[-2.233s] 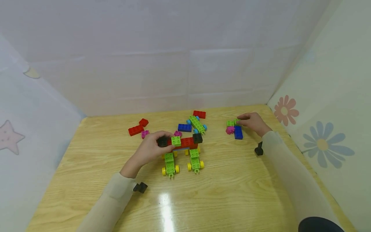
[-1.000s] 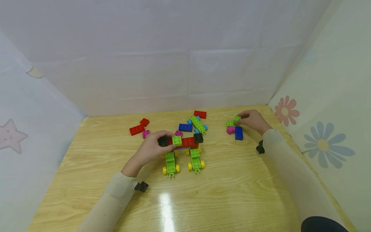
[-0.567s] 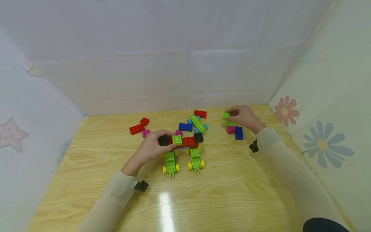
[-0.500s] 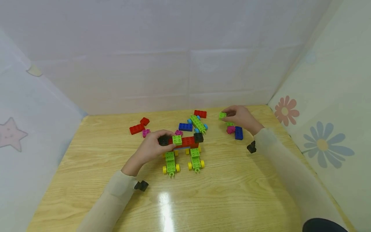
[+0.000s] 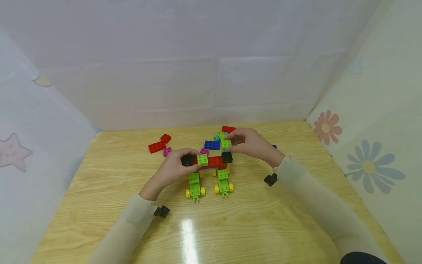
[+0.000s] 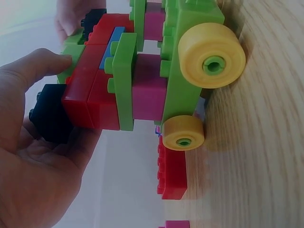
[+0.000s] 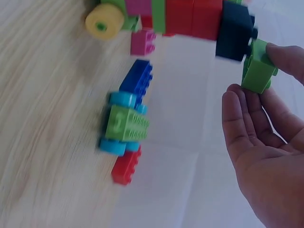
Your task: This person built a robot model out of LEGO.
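A toy-brick model stands on the table, with red bricks (image 5: 215, 161) across two lime wheeled bases (image 5: 195, 189) with yellow wheels. Magenta bricks (image 6: 149, 88) sit between bases and upper part. On top are a black brick (image 5: 226, 157) at each end and a lime brick (image 5: 202, 160) between them. My left hand (image 5: 169, 168) grips the model's left end, thumb in front and fingers behind. My right hand (image 5: 252, 145) pinches a loose lime brick (image 7: 259, 71) between thumb and fingers, close beside the right-hand black brick.
Behind the model lie a blue brick (image 5: 212, 145), a lime car base with blue wheels (image 7: 126, 124) and a red brick (image 5: 228, 128). Red bricks (image 5: 156, 147) and a magenta brick (image 5: 167, 151) lie back left. Partly hidden behind my right hand is another blue brick (image 5: 274, 146).
My right hand has picked up the lime brick from the group at the back right and carried it left and nearer to the model's right end. My left hand keeps its grip.
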`<state>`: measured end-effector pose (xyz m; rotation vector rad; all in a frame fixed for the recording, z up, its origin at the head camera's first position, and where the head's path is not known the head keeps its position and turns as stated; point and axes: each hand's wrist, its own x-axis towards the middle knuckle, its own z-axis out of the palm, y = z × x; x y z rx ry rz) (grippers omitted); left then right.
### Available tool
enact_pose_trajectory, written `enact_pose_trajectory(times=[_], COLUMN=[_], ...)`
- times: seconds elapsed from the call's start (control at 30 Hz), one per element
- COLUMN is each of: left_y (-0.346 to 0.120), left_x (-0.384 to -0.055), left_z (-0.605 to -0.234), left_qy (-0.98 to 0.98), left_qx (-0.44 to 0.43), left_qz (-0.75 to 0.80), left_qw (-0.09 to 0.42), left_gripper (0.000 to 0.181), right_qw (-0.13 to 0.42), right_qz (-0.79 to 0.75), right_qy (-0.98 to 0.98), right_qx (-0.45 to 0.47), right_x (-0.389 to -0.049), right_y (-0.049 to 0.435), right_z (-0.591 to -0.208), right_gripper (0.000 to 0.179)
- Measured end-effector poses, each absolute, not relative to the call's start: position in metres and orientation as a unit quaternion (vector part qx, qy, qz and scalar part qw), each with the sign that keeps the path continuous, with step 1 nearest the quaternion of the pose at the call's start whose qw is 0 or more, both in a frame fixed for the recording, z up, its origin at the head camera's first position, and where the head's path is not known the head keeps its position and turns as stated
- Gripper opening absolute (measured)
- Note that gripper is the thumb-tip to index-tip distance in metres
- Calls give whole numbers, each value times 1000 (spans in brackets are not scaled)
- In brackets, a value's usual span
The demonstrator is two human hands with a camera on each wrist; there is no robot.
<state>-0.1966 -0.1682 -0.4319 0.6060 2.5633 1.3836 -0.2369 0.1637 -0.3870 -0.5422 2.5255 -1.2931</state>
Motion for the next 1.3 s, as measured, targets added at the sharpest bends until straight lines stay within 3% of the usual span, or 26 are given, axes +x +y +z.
enact_pose_trajectory(times=[0.47, 1.3], left_y=[-169, -167], left_x=[-197, -197], left_z=[-433, -433], left_qy=[852, 852], left_qx=[210, 209], left_qz=[472, 473], left_qw=[83, 83], left_gripper=[40, 39], right_qw=[151, 166], right_qz=[-449, -446], right_qy=[851, 846], right_qx=[-226, -240], right_x=[-225, -220], right_y=[129, 121], right_z=[-397, -406], right_gripper=[38, 34])
